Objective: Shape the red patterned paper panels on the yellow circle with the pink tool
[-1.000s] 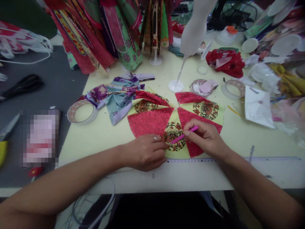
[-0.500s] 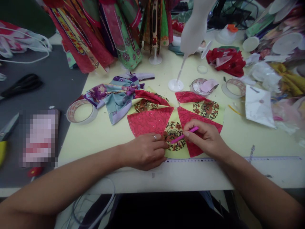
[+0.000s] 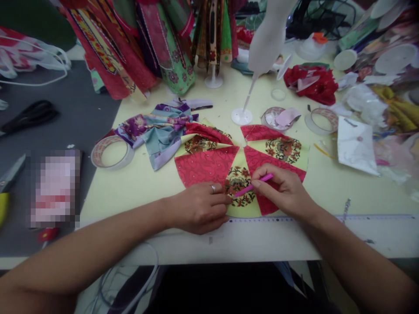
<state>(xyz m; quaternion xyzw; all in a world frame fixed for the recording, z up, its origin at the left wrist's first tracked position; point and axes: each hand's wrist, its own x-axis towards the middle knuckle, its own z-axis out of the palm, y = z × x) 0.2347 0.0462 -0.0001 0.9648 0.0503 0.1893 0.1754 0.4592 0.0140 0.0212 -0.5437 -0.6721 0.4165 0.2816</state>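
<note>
A round piece of red and yellow panelled fabric (image 3: 207, 163) lies spread on the pale table, its upper left part folded. My right hand (image 3: 284, 189) pinches a thin pink stick-like tool (image 3: 244, 190), whose lower left end rests at the flowered yellow panel. On the fabric's lower left edge lies my left hand (image 3: 201, 207), ring on one finger, its fingers curled together; what they hold, if anything, is hidden. A clear ruler (image 3: 347, 217) runs along the fabric's bottom edge, partly under both arms.
Tape rolls (image 3: 113, 152) and a blue and purple cloth (image 3: 163, 131) flank the fabric. Behind it stand a white mannequin (image 3: 268, 39) and dressed figures (image 3: 176, 56). Scissors (image 3: 32, 115) lie far left; a white packet (image 3: 356, 146) and scraps lie right.
</note>
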